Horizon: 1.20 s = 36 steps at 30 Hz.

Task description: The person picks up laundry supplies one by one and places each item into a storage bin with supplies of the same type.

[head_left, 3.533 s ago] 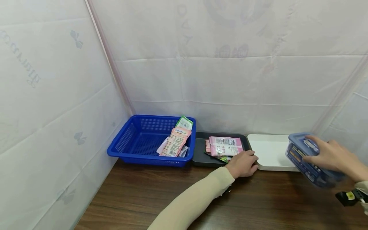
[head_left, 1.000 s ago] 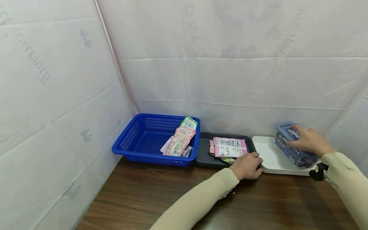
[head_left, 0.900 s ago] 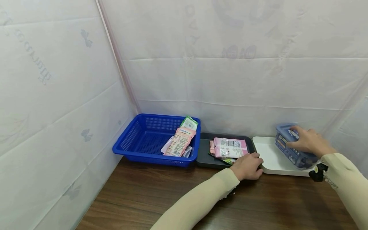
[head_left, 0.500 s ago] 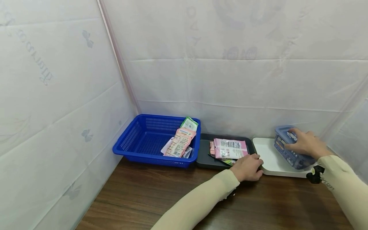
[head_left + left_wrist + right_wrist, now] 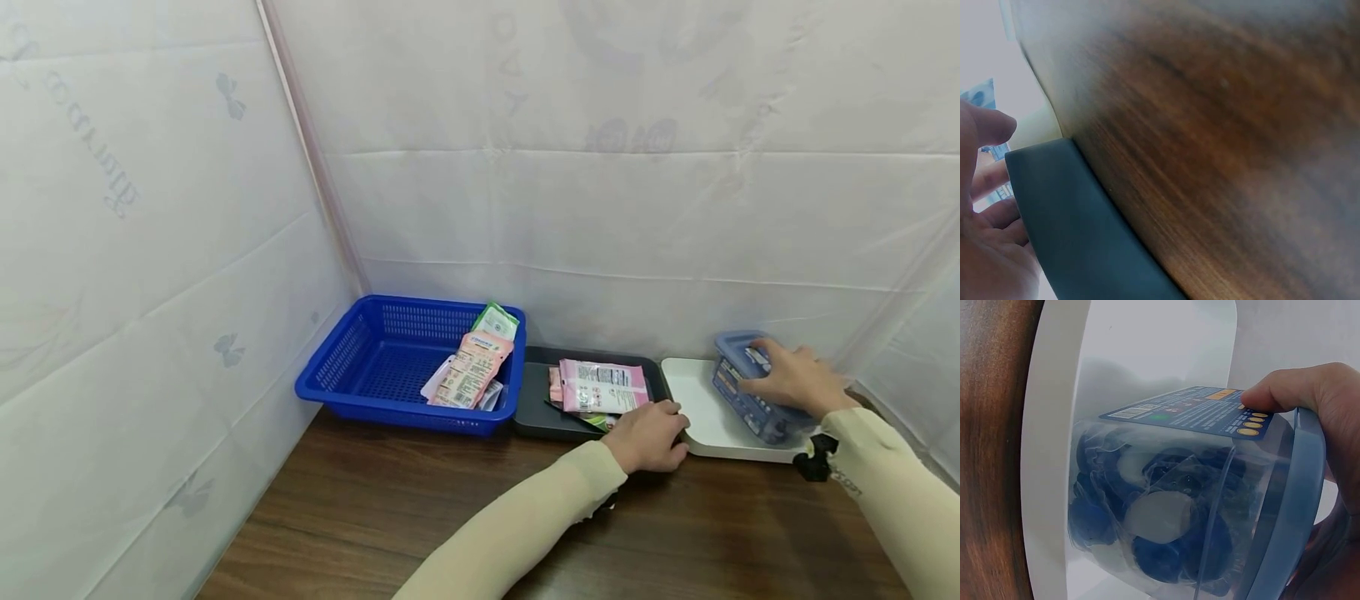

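My right hand (image 5: 798, 379) grips a clear plastic tub of blue and white pods (image 5: 750, 400) by its blue lid, thumb on one side and fingers across the top. The tub sits within the white tray (image 5: 693, 396); its dark blue printed label (image 5: 1191, 409) shows in the right wrist view. My left hand (image 5: 647, 437) rests over the near right corner of the dark grey tray (image 5: 532, 408), close to the white tray. In the left wrist view its fingers (image 5: 997, 181) lie loosely behind the grey tray's rim. Pink packets (image 5: 603, 386) lie in the grey tray.
A blue perforated basket (image 5: 375, 407) stands left of the grey tray, with several packets (image 5: 472, 371) along its right side. Pale sheeting (image 5: 600, 217) walls off the back and left of the brown wooden table (image 5: 360, 500).
My right hand brings the tub leftward from beyond the white tray's right side into the tray, then shifts it slightly down and left. My left hand stays at the grey tray's corner.
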Each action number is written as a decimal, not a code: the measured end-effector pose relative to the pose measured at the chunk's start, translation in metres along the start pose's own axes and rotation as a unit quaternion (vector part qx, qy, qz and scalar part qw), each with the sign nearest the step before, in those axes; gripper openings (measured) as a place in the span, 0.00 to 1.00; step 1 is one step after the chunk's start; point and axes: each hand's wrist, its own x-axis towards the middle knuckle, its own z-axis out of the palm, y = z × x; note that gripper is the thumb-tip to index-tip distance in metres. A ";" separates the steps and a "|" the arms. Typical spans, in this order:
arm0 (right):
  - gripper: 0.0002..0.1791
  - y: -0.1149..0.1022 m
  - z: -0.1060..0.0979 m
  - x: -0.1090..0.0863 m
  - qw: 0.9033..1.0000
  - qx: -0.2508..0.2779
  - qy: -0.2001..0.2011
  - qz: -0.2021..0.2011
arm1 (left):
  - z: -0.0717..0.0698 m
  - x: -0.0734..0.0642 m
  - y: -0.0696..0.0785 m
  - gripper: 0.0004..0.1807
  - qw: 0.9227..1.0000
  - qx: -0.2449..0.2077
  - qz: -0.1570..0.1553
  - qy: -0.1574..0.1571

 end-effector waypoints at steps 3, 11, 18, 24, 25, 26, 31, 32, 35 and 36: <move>0.52 -0.001 0.002 0.001 1.000 0.002 -0.002 -0.003 | -0.001 0.000 -0.001 0.15 1.000 -0.001 -0.002 -0.002; 0.51 0.001 0.005 0.001 1.000 0.003 0.000 -0.006 | -0.003 0.001 0.001 0.15 1.000 0.008 0.000 0.000; 0.51 0.005 0.008 0.000 1.000 0.001 0.001 -0.003 | -0.002 0.001 0.001 0.15 1.000 0.004 -0.002 -0.003; 0.51 0.005 0.011 -0.004 1.000 0.005 0.004 -0.001 | 0.000 -0.002 0.003 0.16 1.000 -0.001 -0.001 -0.006; 0.51 0.005 0.011 -0.005 1.000 0.005 0.002 0.000 | 0.000 -0.002 0.003 0.16 1.000 -0.002 0.000 -0.007; 0.50 0.005 0.011 -0.007 1.000 0.006 0.000 0.002 | 0.000 -0.003 0.004 0.16 1.000 -0.003 0.000 -0.007; 0.50 0.000 0.012 -0.008 1.000 0.003 -0.005 0.005 | -0.002 -0.004 0.003 0.15 1.000 -0.006 -0.006 -0.001; 0.50 0.000 0.012 -0.008 1.000 0.003 -0.005 0.005 | -0.003 -0.004 0.002 0.15 1.000 -0.007 -0.007 0.000; 0.51 -0.001 0.013 -0.008 1.000 0.006 -0.008 0.011 | -0.004 -0.004 0.002 0.15 1.000 -0.010 -0.005 0.004; 0.52 -0.001 0.013 -0.008 1.000 0.008 -0.010 0.014 | -0.004 -0.004 0.002 0.15 1.000 -0.010 -0.004 0.004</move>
